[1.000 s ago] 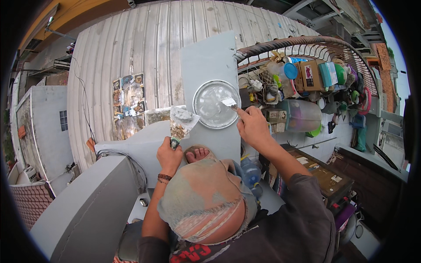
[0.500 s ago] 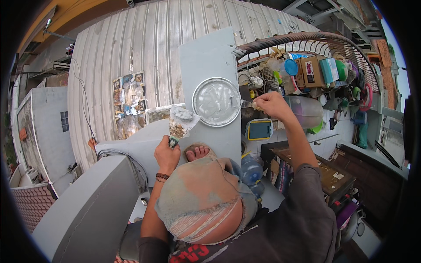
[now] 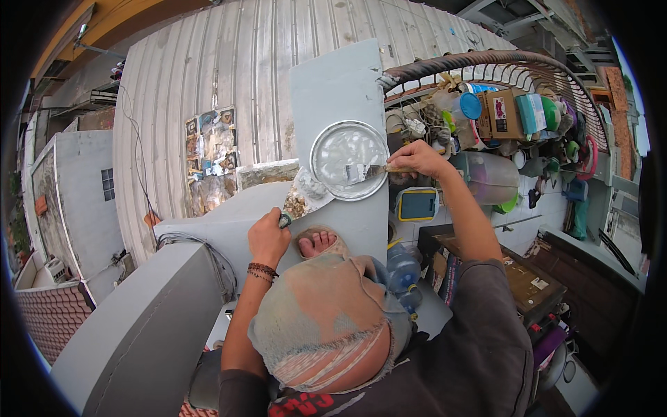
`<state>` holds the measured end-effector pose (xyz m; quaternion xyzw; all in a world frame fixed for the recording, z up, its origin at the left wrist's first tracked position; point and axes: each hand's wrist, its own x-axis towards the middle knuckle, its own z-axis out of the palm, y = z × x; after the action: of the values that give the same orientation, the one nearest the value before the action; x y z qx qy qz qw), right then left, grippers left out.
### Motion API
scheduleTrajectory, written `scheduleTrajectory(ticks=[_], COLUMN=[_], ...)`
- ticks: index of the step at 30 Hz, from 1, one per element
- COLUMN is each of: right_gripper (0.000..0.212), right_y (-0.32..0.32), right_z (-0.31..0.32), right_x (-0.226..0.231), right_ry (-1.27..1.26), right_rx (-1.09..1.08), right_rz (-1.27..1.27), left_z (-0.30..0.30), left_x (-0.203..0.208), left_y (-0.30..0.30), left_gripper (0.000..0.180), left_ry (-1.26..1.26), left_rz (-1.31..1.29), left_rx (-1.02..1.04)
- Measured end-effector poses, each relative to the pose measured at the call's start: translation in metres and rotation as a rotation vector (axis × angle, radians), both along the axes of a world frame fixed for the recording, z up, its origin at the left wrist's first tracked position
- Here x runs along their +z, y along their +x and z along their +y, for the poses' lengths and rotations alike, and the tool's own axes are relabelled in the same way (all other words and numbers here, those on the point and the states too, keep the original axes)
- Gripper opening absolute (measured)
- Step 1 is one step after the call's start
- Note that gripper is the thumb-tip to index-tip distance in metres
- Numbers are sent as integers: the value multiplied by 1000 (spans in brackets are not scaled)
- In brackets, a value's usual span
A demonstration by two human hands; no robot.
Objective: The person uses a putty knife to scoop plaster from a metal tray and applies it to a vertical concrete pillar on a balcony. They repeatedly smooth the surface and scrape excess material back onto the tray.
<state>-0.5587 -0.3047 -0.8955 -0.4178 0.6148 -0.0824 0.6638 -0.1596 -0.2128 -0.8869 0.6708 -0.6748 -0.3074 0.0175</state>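
My left hand [image 3: 269, 238] is closed round the green handle of a broad putty knife [image 3: 299, 206]. Its blade is stained brown and carries a lump of pale grey putty [image 3: 314, 185] near the tip, close by the left rim of a round lid [image 3: 315, 142]. The lid is smeared inside with whitish grey paste and rests on the grey ledge. From the right, my right hand [image 3: 422, 160] grips the short handle of a scraper [image 3: 363, 172]; its flat blade lies over the lower middle of the lid. Whether that blade touches the paste, I cannot tell.
My bare foot [image 3: 318, 242] stands on the grey ledge [image 3: 333, 76] just below the lid. A corrugated metal roof [image 3: 257, 69] spreads beyond it. To the right, a curved railing [image 3: 472, 61] borders boxes, tubs and a blue-lidded container [image 3: 470, 105]. Blue bottles [image 3: 403, 271] stand beside my knee.
My right hand has moved left, bringing the scraper from the lid's right rim over its inside. My left hand has shifted up and right, carrying the putty knife's blade closer to the lid.
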Motion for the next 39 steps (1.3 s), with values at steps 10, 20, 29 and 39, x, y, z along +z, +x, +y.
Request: scheduleTrajectory(ticks=[10,20,29,39], right_gripper=[25,23,21,26], right_y=[32,63,61,26], right_z=[25,-58,-66,-61], right_x=[7,7,-2,2], right_ry=[-318,-538,-529,-453], right_rx=[98,510,548,335], right_rz=[149,285,202,86], left_z=[-8,-16,-17,-12], left_x=[-2,-3,-1,7], left_y=[1,4,5,15], left_gripper=[20,20,20,19], left_ry=[51,52,50,21], left_rz=[-29,-77,-87,-16], left_rx=[-56,-113,-128,-31])
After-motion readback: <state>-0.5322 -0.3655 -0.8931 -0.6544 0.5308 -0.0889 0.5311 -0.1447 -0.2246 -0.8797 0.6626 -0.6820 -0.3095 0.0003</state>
